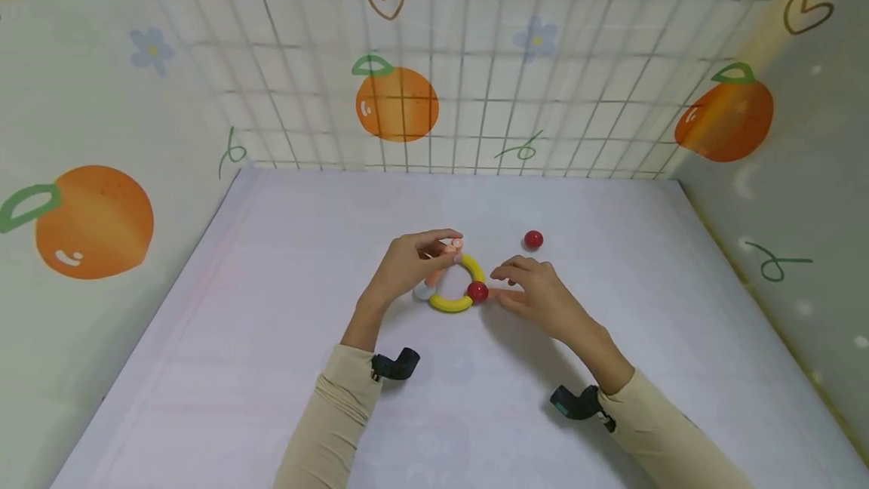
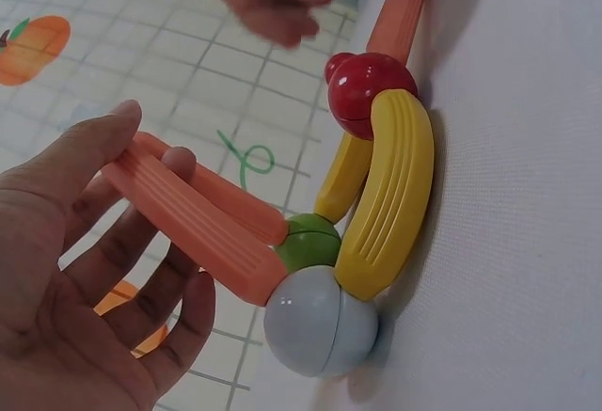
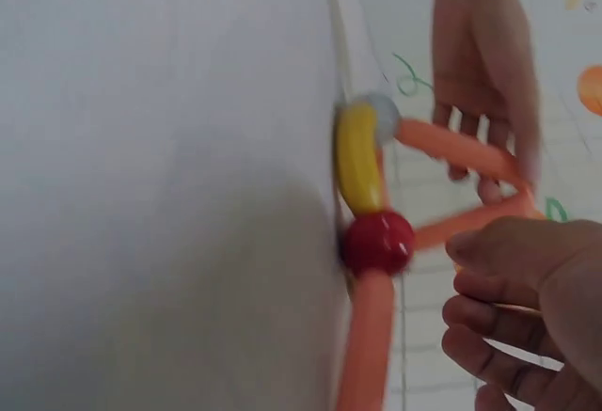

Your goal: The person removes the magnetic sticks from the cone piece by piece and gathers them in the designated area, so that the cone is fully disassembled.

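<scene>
Two orange ridged sticks (image 2: 198, 218) rise from a frame of toy pieces, and my left hand (image 1: 407, 266) pinches their upper ends together. One stick leans from a pale blue-grey ball (image 2: 315, 322), the other from a green ball (image 2: 310, 242). Curved yellow sticks (image 1: 451, 304) lie low on the table and join these balls to a red ball (image 1: 478, 292). From that red ball another orange stick (image 3: 367, 345) sticks out along the table. Over this stick hovers my right hand (image 1: 543, 296), fingers loosely bent, nothing between them.
A loose red ball (image 1: 533, 239) sits on the white table (image 1: 271, 262) beyond my right hand. A curtain (image 1: 475, 59) printed with oranges hangs at the back over a wire grid, and printed sides flank the table.
</scene>
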Tool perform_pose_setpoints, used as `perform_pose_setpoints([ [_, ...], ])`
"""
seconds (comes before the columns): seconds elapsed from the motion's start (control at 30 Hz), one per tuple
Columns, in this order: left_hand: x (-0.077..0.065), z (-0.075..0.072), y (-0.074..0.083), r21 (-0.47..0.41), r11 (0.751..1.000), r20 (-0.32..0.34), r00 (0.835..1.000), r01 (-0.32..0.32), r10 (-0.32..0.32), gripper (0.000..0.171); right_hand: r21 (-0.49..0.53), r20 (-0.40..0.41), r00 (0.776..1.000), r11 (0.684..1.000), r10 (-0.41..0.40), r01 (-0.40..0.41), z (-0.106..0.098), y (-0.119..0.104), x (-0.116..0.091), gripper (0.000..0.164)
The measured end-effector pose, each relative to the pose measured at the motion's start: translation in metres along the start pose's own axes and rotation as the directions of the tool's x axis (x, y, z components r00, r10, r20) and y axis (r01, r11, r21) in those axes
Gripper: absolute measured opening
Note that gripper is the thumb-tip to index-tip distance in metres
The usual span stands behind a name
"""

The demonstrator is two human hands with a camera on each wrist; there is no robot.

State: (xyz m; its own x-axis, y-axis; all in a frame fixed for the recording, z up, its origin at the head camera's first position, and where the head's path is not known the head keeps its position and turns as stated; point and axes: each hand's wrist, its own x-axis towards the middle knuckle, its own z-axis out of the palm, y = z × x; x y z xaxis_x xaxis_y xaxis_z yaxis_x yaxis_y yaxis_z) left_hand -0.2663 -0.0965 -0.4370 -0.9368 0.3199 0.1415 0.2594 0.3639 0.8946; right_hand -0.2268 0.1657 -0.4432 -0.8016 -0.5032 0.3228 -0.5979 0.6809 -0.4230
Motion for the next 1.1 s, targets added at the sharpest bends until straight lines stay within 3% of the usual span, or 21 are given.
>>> perform_pose_setpoints([
  [0.33,-0.002,0.001,0.001,-0.023,1.0,0.002,1.0,-0.017,0.017,0.031,-0.109,-0.056,0.992,0.988,-0.115,0.108,0.029,-0.008,0.014,0.017],
  [0.57,-0.003,-0.007,0.001,0.0,0.999,-0.005,0.999,-0.04,0.04,0.024,-0.078,-0.047,0.996,0.994,-0.075,0.071,0.03,-0.01,0.017,0.016],
  [0.83,-0.006,-0.027,0.002,0.063,0.991,0.015,0.993,-0.118,0.117,0.018,-0.026,-0.064,0.997,0.999,-0.046,0.044,0.032,-0.01,0.017,0.018],
  [1.1,-0.018,-0.055,0.003,0.102,0.99,0.022,0.995,-0.101,0.099,0.016,-0.002,-0.063,0.998,1.0,-0.015,0.015,0.034,-0.009,0.015,0.018],
])
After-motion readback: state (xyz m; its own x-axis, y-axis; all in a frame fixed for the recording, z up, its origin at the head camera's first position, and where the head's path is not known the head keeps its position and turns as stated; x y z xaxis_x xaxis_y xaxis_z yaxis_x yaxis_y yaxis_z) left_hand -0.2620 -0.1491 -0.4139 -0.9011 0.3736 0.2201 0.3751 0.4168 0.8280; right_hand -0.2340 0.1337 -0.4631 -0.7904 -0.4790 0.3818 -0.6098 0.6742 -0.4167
